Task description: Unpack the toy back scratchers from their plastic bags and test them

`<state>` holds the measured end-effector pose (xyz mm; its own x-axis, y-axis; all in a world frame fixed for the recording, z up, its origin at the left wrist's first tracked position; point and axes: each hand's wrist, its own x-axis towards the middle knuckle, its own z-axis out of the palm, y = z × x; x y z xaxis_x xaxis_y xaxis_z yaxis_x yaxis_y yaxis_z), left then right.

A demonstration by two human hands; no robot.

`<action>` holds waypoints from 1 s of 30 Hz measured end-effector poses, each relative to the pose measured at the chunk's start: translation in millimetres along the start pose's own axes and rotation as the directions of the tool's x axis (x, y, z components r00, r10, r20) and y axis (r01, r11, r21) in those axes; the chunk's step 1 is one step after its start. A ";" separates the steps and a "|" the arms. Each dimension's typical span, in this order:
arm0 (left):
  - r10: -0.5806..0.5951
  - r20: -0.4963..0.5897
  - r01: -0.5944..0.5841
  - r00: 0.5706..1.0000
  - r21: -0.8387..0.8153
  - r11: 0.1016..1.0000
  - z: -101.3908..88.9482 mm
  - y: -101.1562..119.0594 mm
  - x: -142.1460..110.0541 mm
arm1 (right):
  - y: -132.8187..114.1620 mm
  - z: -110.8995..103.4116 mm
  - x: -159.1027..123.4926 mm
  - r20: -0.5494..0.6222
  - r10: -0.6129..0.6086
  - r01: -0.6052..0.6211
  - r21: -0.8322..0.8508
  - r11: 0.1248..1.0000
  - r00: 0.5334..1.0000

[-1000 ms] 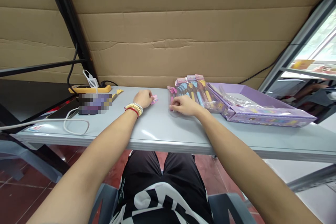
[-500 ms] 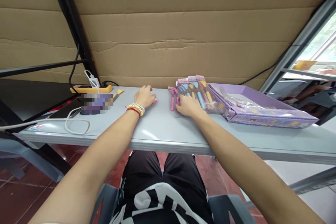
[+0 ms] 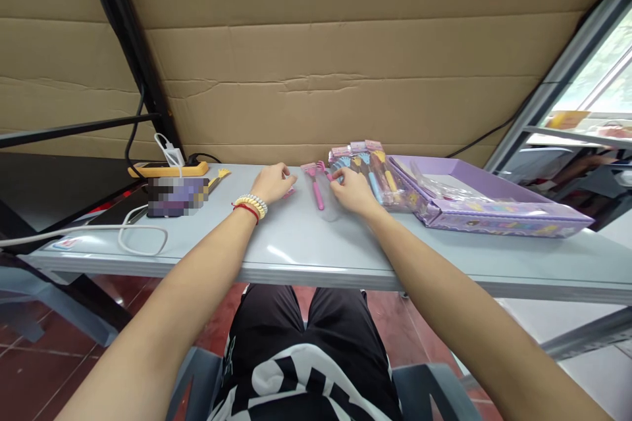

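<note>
My left hand (image 3: 273,184) rests on the grey table with curled fingers. A small pink piece (image 3: 289,193) shows beneath its fingertips, too small to name. My right hand (image 3: 352,191) pinches at a clear plastic packet (image 3: 330,212) holding pink sticks with hand-shaped tops. One pink stick (image 3: 316,191) lies in plain sight left of my right fingers; a second (image 3: 324,170) is partly hidden behind them. Just beyond that hand, several packets of blue and yellow hand-topped sticks (image 3: 375,177) lie overlapping.
A shallow purple box (image 3: 494,220) holding clear plastic wrappers sits at the right. On the left are a yellow power strip (image 3: 192,171), a yellow hand-topped stick (image 3: 220,175), a blurred-out phone-like item (image 3: 172,200) and a white cable (image 3: 143,251). Cardboard (image 3: 316,79) stands along the back.
The packet with the pink sticks has shifted left and tilted, away from the other packets. My right hand has risen slightly on it. My left hand has barely moved.
</note>
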<state>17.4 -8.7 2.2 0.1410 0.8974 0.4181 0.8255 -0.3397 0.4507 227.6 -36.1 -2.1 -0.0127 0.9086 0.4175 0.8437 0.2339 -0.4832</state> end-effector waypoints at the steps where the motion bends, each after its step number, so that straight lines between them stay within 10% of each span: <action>1: 0.029 0.033 -0.028 0.999 -0.049 0.998 0.6 1.5 -0.7 | -1.1 0.0 -0.5 -0.028 -0.007 0.008 0.051 0.999 1.000; 10: 0.105 0.292 -0.014 0.951 -0.297 0.955 17.2 1.9 -0.2 | -15.5 3.9 -11.3 -0.027 -0.201 0.198 0.348 0.917 0.979; 24: 0.314 0.230 -0.066 0.921 -0.703 0.708 12.9 19.9 -7.9 | -10.7 6.7 -17.0 0.414 -0.400 0.115 0.564 0.817 0.818; 30: 0.261 0.148 -0.109 0.954 -0.639 0.761 7.7 29.5 -13.0 | -13.1 1.8 -9.3 0.182 -0.193 0.067 0.536 0.841 0.964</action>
<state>44.2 -28.2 3.9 0.4312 0.8088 0.3999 0.2635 -0.5368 0.8016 215.7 -47.0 -1.0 -0.2724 0.8939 0.3559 0.4210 0.4433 -0.7913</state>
